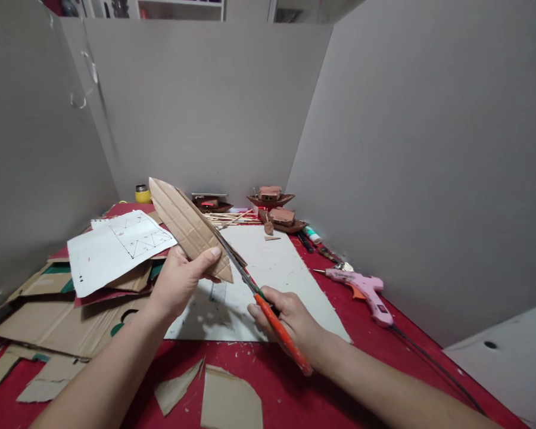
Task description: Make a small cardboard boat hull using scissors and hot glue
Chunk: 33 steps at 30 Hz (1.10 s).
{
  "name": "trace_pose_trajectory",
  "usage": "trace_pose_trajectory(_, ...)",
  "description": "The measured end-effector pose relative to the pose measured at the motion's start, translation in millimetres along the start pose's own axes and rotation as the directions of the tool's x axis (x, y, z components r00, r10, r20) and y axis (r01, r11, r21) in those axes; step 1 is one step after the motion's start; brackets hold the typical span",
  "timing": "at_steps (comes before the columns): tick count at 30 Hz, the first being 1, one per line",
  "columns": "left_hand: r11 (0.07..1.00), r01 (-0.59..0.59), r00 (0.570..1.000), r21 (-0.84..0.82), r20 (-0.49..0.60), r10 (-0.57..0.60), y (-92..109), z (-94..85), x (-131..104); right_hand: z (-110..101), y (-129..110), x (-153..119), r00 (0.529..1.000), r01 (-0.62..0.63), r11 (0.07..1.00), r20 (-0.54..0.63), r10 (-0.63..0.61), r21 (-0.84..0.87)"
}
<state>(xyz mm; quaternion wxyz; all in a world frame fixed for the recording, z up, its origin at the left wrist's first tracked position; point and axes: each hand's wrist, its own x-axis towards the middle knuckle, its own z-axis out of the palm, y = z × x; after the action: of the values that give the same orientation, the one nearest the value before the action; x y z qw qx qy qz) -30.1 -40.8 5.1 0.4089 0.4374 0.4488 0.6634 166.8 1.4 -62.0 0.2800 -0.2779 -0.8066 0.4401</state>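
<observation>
Cardboard cutting by hand. The pointed cardboard piece (187, 223) is pinched in the left hand (183, 279), thumb on its face, fingers beneath, and is held tilted above the white board (290, 262). The scissors (277, 330) are gripped by their handles in the curled right hand (292, 319); the blades are laid along the piece's right edge, their parting not clearly discernible. The step is judged to be edge trimming; for the next move, a steady hold and blades aligned with the edge are called for. Farther out, a drawn sheet (116, 253) is seen at left, a pink glue gun (361, 286) at right.
</observation>
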Motion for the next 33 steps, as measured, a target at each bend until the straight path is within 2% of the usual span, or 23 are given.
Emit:
trace_pose_trajectory(5,0.989,-0.126,0.977,-0.073,-0.185,0.11,-3.4,-3.3,4.3,-0.5,-1.3,1.2,1.0,0.006,0.988,0.001,-0.006,-0.156)
trace_pose_trajectory(9,0.991,-0.123,0.983,-0.049,-0.14,0.115,-4.1,-3.8,3.1,-5.2,-1.9,3.0,1.0,0.025,0.939,-0.004,-0.028,-0.343)
trace_pose_trajectory(12,0.992,-0.112,0.988,-0.056,-0.116,0.105,-2.5,-2.8,1.0,-8.8,-2.9,3.2,0.999,0.028,0.919,-0.005,-0.033,-0.393)
trace_pose_trajectory(20,0.985,-0.077,0.992,-0.156,-0.114,0.06,-3.7,-2.5,4.7,-12.5,-16.3,4.5,0.988,0.077,0.983,0.148,-0.053,-0.164)
trace_pose_trajectory(23,0.993,-0.101,0.988,-0.054,-0.124,0.094,-3.9,-2.9,4.4,-12.6,-18.0,4.6,0.991,0.052,0.968,0.133,-0.02,-0.245)
trace_pose_trajectory(26,0.973,-0.18,0.964,0.143,-0.173,0.203,-2.2,-2.3,1.7,-13.3,-16.2,5.1,0.996,0.009,0.933,0.085,0.023,-0.359)
trace_pose_trajectory(28,0.96,-0.21,0.956,0.186,-0.165,0.241,-2.0,-1.5,0.1,-14.7,-15.0,5.5,0.998,-0.001,0.914,0.061,0.029,-0.405)
trace_pose_trajectory(33,0.996,-0.094,0.995,-0.008,-0.016,0.094,-9.4,0.5,-0.2,-18.2,-15.4,6.1,1.0,-0.008,0.878,0.02,0.02,-0.479)
